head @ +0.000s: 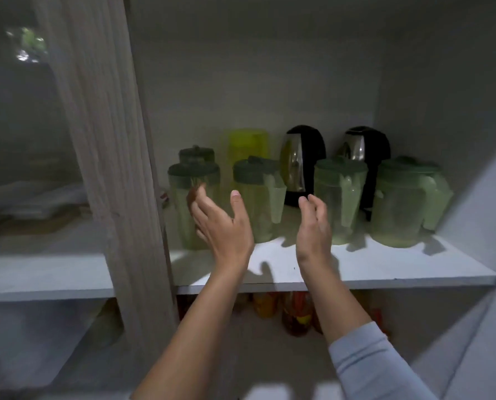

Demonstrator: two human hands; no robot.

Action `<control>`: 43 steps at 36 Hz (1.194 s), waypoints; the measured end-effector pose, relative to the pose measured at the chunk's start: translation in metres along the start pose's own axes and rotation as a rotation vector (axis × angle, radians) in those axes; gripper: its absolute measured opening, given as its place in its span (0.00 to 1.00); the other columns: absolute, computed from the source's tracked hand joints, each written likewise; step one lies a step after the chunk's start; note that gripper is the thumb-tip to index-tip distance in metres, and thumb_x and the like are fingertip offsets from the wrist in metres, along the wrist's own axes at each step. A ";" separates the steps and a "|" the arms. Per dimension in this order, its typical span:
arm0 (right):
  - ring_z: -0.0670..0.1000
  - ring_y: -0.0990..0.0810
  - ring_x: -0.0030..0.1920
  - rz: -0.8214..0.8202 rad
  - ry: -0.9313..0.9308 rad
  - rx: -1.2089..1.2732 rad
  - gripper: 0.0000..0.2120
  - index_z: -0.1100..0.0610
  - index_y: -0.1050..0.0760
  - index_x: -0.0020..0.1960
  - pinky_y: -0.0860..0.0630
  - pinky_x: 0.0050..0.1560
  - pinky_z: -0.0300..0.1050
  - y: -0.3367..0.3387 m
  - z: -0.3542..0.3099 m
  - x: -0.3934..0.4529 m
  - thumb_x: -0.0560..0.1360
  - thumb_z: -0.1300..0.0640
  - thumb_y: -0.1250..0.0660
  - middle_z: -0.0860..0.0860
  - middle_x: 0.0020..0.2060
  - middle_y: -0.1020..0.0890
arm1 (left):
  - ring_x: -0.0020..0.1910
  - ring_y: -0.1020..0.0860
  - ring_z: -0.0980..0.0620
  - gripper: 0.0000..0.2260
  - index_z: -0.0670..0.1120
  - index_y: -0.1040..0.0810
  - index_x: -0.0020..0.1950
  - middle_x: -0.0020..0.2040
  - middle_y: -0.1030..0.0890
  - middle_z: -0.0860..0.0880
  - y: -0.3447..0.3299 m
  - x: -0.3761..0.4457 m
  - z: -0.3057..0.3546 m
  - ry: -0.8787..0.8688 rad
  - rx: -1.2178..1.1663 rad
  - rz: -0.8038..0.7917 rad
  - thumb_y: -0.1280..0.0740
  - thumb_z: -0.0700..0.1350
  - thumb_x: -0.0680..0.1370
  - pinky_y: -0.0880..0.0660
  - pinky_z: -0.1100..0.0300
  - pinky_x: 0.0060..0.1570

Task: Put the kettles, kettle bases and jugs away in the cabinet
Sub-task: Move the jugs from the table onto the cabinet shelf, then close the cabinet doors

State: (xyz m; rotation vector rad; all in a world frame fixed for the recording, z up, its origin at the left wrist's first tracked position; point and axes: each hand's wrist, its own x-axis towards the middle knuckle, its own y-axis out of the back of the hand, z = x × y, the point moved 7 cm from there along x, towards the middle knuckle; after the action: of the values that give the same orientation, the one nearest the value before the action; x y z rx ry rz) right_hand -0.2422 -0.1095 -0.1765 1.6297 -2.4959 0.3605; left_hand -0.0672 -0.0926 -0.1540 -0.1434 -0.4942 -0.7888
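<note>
Several pale green jugs with dark green lids stand in a row on the white cabinet shelf (385, 269): one at the left (183, 180), one in the middle (261, 192), one right of it (339, 197), and a wide one (405, 200) at the far right. Behind them stand a yellow jug (248, 145) and two steel-and-black kettles (301, 160) (362, 145). My left hand (220, 223) is open in front of the left and middle jugs, holding nothing. My right hand (313, 226) is open between the middle jug and the one right of it, touching neither.
A pale wooden cabinet post (111, 168) rises just left of my left hand. The cabinet's right wall (478, 197) closes the shelf. Jars with red and yellow contents (296, 316) sit on the shelf below. A dim left compartment (39, 203) holds flat white items.
</note>
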 end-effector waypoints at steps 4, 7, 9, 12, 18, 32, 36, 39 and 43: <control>0.43 0.32 0.58 0.110 0.026 -0.075 0.20 0.46 0.34 0.70 0.38 0.56 0.41 0.032 -0.003 -0.040 0.79 0.44 0.46 0.43 0.60 0.28 | 0.77 0.46 0.50 0.26 0.48 0.42 0.75 0.77 0.45 0.50 0.003 -0.032 0.015 -0.136 -0.098 -0.114 0.43 0.54 0.79 0.45 0.42 0.74; 0.47 0.32 0.68 0.204 0.051 -0.129 0.21 0.48 0.34 0.71 0.37 0.63 0.42 0.060 -0.004 -0.067 0.80 0.45 0.45 0.47 0.69 0.29 | 0.77 0.45 0.51 0.26 0.49 0.42 0.75 0.77 0.44 0.51 0.002 -0.061 0.021 -0.170 -0.171 -0.215 0.44 0.54 0.78 0.41 0.45 0.73; 0.49 0.33 0.70 0.271 0.064 -0.153 0.21 0.48 0.34 0.71 0.39 0.65 0.42 0.082 -0.008 -0.082 0.80 0.46 0.45 0.48 0.70 0.30 | 0.77 0.45 0.50 0.26 0.48 0.41 0.75 0.77 0.44 0.50 -0.003 -0.082 0.027 -0.182 -0.207 -0.295 0.44 0.54 0.78 0.41 0.49 0.73; 0.49 0.36 0.71 0.382 0.072 -0.202 0.21 0.48 0.35 0.72 0.41 0.64 0.40 0.124 -0.021 -0.106 0.81 0.47 0.46 0.47 0.72 0.32 | 0.76 0.43 0.51 0.26 0.47 0.41 0.75 0.77 0.42 0.49 -0.013 -0.116 0.039 -0.177 -0.259 -0.423 0.45 0.53 0.78 0.41 0.51 0.73; 0.48 0.35 0.71 0.619 0.149 -0.319 0.21 0.49 0.36 0.73 0.41 0.66 0.40 0.209 -0.061 -0.152 0.81 0.47 0.47 0.47 0.71 0.31 | 0.75 0.41 0.51 0.23 0.45 0.40 0.75 0.76 0.39 0.47 -0.032 -0.184 0.082 -0.162 -0.394 -0.631 0.43 0.49 0.80 0.42 0.55 0.73; 0.47 0.31 0.67 1.144 0.243 -0.386 0.18 0.47 0.31 0.69 0.36 0.67 0.45 0.419 -0.135 -0.280 0.80 0.48 0.46 0.47 0.68 0.28 | 0.75 0.39 0.50 0.23 0.51 0.42 0.76 0.77 0.40 0.51 -0.077 -0.388 0.183 -0.071 -0.518 -1.049 0.46 0.52 0.82 0.41 0.55 0.71; 0.48 0.30 0.65 1.241 0.298 -0.415 0.19 0.51 0.30 0.68 0.38 0.59 0.39 0.475 -0.152 -0.306 0.79 0.50 0.44 0.49 0.67 0.29 | 0.76 0.42 0.50 0.23 0.50 0.43 0.77 0.77 0.41 0.50 -0.091 -0.443 0.206 -0.080 -0.540 -1.110 0.45 0.50 0.82 0.44 0.54 0.73; 0.48 0.32 0.68 1.305 0.363 -0.475 0.23 0.51 0.30 0.68 0.38 0.61 0.37 0.513 -0.167 -0.320 0.74 0.47 0.44 0.50 0.69 0.33 | 0.76 0.44 0.52 0.23 0.48 0.43 0.77 0.78 0.41 0.49 -0.099 -0.485 0.229 -0.088 -0.557 -1.132 0.45 0.48 0.82 0.47 0.59 0.73; 0.46 0.37 0.72 1.367 0.390 -0.500 0.21 0.51 0.32 0.69 0.41 0.62 0.37 0.566 -0.184 -0.332 0.76 0.51 0.42 0.49 0.73 0.37 | 0.77 0.47 0.53 0.24 0.47 0.44 0.78 0.78 0.45 0.48 -0.107 -0.534 0.261 -0.120 -0.563 -1.153 0.44 0.47 0.82 0.51 0.62 0.72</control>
State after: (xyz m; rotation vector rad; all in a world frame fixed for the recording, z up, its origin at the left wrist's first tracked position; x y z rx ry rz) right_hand -0.6286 0.4518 -0.1504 -0.4274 -2.6076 0.1036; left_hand -0.5592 0.2559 -0.1856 -0.4458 -0.4337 -2.0556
